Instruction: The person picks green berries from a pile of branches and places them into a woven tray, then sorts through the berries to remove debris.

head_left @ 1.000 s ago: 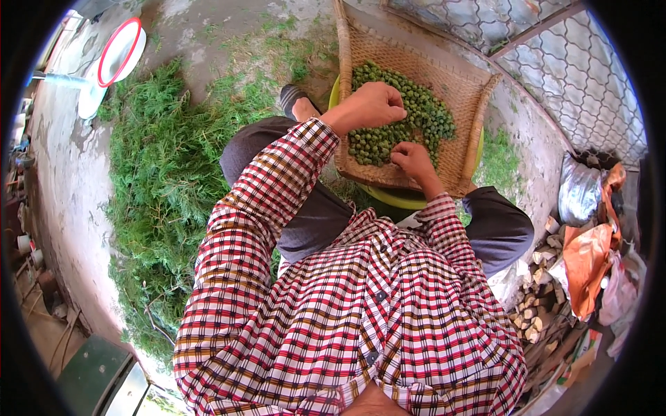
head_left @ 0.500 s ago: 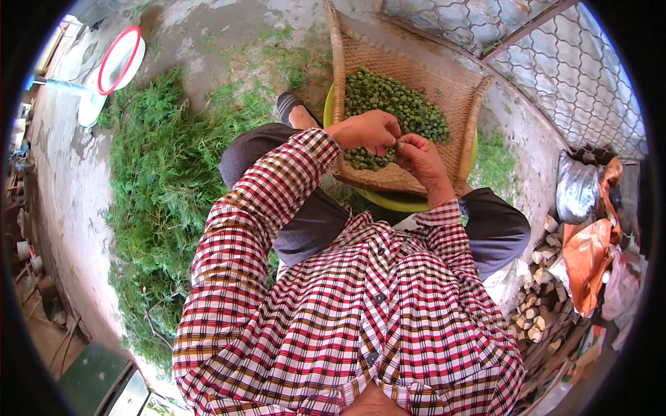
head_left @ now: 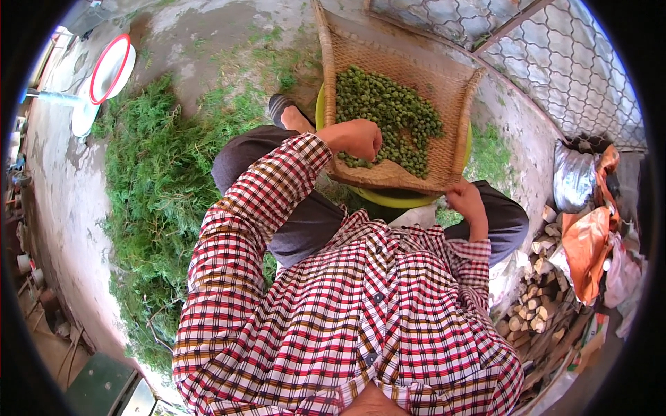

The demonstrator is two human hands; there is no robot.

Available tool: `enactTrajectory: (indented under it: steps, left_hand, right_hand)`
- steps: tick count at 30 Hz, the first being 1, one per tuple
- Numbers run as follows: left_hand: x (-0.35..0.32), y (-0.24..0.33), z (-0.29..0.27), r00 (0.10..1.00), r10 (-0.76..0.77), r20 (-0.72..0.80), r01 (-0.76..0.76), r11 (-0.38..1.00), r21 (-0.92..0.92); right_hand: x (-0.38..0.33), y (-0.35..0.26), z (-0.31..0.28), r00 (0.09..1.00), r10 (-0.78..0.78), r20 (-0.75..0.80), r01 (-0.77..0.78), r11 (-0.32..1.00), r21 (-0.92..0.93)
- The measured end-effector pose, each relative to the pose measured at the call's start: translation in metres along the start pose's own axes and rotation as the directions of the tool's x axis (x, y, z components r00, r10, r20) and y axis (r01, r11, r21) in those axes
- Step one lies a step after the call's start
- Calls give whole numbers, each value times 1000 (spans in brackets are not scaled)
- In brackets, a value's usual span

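A woven wicker scoop basket [head_left: 444, 90] rests tilted on a yellow-green basin [head_left: 397, 200] between my knees. Small round green seed cones [head_left: 399, 114] lie heaped in it. Over the heap's near left part is my left hand [head_left: 357, 138], its fingers curled closed; whatever they may hold is hidden. My right hand [head_left: 467, 202] is at the basket's near right corner, just outside the rim. Its fingers are bent together, and I cannot make out anything between them.
A big pile of green conifer branches [head_left: 156, 187] covers the ground to my left. Beyond it stands a white basin with a red rim [head_left: 111, 68]. Chopped firewood [head_left: 531, 312] and an orange bag [head_left: 583, 249] are at right, below a wire mesh fence [head_left: 555, 69].
My hands were together over the cones and have parted. The right one moved down and right, out past the basket's rim; the left shifted slightly left.
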State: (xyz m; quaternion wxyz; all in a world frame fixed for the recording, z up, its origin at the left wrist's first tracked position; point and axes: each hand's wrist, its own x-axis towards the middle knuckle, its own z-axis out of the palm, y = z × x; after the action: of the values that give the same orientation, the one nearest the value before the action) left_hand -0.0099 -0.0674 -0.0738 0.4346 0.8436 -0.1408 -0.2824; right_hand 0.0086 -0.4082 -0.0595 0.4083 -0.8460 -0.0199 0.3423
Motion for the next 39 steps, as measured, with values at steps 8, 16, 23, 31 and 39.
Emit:
enactTrajectory:
  steps: [8,16,23,31,39]
  left_hand:
    - [-14,16,-29,960,-47,-277,-101,862,-496]
    - [-19,20,-41,907,-157,-390,-166,720,-674]
    - [-20,23,-46,902,-132,-411,-212,694,-688]
    - [-18,25,-43,894,-116,-433,-213,741,-637]
    - [-17,30,-38,902,-126,-414,-194,738,-646]
  right_hand:
    - [28,-22,39,967,-253,-33,161,706,-690]
    - [130,-38,106,969,-246,17,232,888,-398]
    - [157,-25,131,991,-113,-70,66,875,-479]
    - [149,-21,113,983,-39,-180,-9,965,-260]
    - [168,-22,126,899,-376,-226,218,830,-514]
